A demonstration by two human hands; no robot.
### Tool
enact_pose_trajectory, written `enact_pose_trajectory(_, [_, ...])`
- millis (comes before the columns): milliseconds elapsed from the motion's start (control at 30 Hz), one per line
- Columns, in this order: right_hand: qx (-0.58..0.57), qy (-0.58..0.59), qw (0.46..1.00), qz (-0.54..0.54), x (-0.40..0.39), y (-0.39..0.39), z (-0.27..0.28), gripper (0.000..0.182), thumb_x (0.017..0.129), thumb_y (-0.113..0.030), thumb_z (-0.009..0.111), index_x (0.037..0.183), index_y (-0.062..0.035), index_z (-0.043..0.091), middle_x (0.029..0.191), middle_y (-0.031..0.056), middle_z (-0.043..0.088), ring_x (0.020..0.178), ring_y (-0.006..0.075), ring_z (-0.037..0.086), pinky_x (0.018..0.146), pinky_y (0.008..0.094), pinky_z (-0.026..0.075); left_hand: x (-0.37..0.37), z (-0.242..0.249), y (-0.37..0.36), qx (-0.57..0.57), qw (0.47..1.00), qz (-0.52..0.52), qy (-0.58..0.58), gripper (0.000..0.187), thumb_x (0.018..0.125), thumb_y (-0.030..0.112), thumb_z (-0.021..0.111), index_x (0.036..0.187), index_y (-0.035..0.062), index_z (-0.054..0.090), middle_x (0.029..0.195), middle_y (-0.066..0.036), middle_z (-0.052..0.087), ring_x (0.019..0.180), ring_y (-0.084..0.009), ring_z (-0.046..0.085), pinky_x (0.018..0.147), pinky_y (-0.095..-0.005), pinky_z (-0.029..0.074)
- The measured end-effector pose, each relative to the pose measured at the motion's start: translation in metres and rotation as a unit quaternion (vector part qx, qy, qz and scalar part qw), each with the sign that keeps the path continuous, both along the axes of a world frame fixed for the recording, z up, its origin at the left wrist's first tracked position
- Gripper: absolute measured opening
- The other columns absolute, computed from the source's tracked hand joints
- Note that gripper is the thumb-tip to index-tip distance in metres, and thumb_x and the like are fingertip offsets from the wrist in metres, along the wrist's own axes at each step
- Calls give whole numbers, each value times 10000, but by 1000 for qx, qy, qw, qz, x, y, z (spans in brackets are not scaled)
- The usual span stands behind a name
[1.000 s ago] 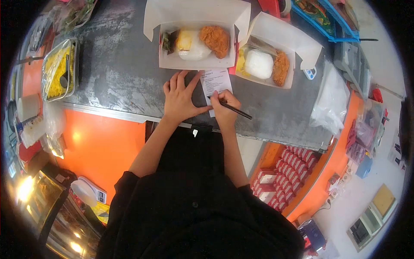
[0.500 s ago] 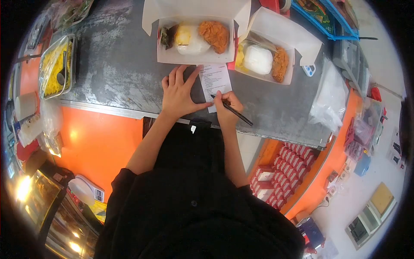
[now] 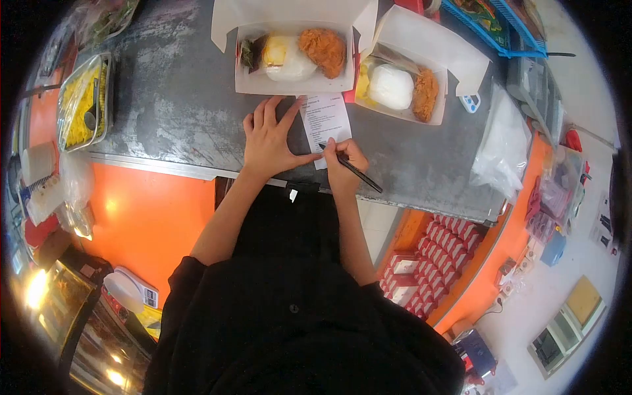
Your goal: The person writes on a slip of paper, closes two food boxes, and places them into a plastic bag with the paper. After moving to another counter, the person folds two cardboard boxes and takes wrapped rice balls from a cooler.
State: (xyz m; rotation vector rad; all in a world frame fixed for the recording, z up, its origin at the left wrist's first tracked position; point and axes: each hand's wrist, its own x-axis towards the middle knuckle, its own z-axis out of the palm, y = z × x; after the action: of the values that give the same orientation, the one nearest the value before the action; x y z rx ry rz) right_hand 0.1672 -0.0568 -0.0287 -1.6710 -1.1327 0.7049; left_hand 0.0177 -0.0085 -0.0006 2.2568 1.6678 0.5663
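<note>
A printed receipt (image 3: 329, 122) lies on the dark counter, in front of two open meal boxes. My left hand (image 3: 266, 141) rests with fingers spread, its index finger and thumb at the receipt's left edge. My right hand (image 3: 345, 161) grips a black pen (image 3: 362, 175), with the tip on the lower part of the paper. The larger box (image 3: 296, 85) holds white rice, egg, something dark green and fried chicken (image 3: 322, 52). In the smaller box (image 3: 401, 116) are a white mound of rice (image 3: 391, 87), fried chicken and something yellow.
A container of yellow food (image 3: 82, 108) with a dark spoon stands on the left. White plastic bags (image 3: 501, 145) lie at the counter's right end. A blue basket (image 3: 520, 46) sits at the back right. Below the counter, a shelf holds many red-and-white folded boxes (image 3: 434, 263).
The whole view has shifted slightly, so the counter items appear a little higher and further left. Both hands keep the same pose, and the pen stays on the receipt.
</note>
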Motion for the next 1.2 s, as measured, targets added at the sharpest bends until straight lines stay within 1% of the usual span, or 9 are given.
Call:
enact_pose_trajectory(167, [28, -56, 998, -16, 3, 1, 7, 224, 727, -30, 674, 601, -32, 488, 498, 27, 505, 458, 41, 446, 439, 222, 347, 0, 2, 0, 1, 1000, -6, 3, 962, 454, 614, 721, 1279, 198, 451, 1208, -129, 397, 1120, -311, 365, 914, -455, 259])
enact_pose_trajectory(233, [24, 96, 990, -103, 7, -2, 3, 211, 783, -27, 630, 621, -22, 495, 518, -5, 521, 470, 23, 448, 436, 196, 334, 0, 2, 1, 1, 1000, -6, 4, 963, 455, 616, 720, 1280, 198, 450, 1208, -127, 398, 1120, -309, 365, 913, -452, 259])
enact_pose_trajectory(567, [17, -58, 996, 62, 7, -4, 2, 219, 773, -22, 642, 617, -23, 488, 520, -2, 525, 486, 18, 452, 453, 190, 348, 0, 0, 1, 14, 1000, -10, 17, 981, 457, 632, 710, 1295, 200, 437, 1199, -125, 403, 1105, -302, 380, 904, -442, 265])
enact_pose_trajectory(600, [18, -57, 996, 62, 7, -4, 1, 219, 773, -22, 642, 617, -23, 488, 520, -2, 525, 486, 18, 452, 453, 190, 348, 0, 0, 0, 14, 1000, -11, 17, 981, 457, 632, 710, 1295, 200, 437, 1199, -125, 403, 1105, -302, 380, 904, -442, 265])
enact_pose_trajectory(667, [6, 29, 997, -76, 10, -6, 0, 229, 761, -33, 651, 606, -26, 483, 506, -5, 503, 482, 14, 440, 451, 200, 344, 1, 2, 0, 11, 1000, -12, 14, 982, 453, 624, 715, 1294, 199, 438, 1196, -130, 403, 1107, -302, 379, 901, -445, 268])
enact_pose_trajectory(967, [6, -40, 997, 64, 8, -5, 8, 222, 743, -2, 641, 600, -26, 473, 507, -29, 455, 490, 14, 390, 432, 197, 300, 1, -2, 1, 20, 999, -14, 25, 1009, 437, 641, 716, 1298, 197, 432, 1206, -135, 397, 1115, -309, 371, 908, -454, 264])
enact_pose_trajectory(1000, [6, -40, 997, 63, 9, -5, 6, 222, 743, -2, 641, 600, -26, 473, 507, -29, 455, 490, 14, 390, 432, 197, 300, 1, -1, 0, 20, 999, -16, 26, 1009, 437, 641, 716, 1298, 197, 432, 1206, -135, 397, 1115, -309, 371, 908, -454, 264])
enact_pose_trajectory(1067, [39, 13, 998, -49, 12, -7, -1, 225, 741, 3, 635, 597, -26, 464, 508, -38, 437, 492, 7, 377, 435, 192, 289, 2, 0, 0, 17, 1000, -11, 20, 987, 430, 629, 721, 1274, 193, 454, 1214, -126, 390, 1123, -302, 373, 898, -457, 269])
enact_pose_trajectory(1200, [45, 16, 999, -25, 14, -12, -4, 230, 737, 10, 633, 595, -30, 457, 509, -43, 429, 481, 8, 365, 435, 192, 285, 3, 3, 1, 22, 999, -19, 23, 994, 430, 637, 717, 1274, 181, 453, 1214, -129, 391, 1119, -301, 375, 893, -451, 269])
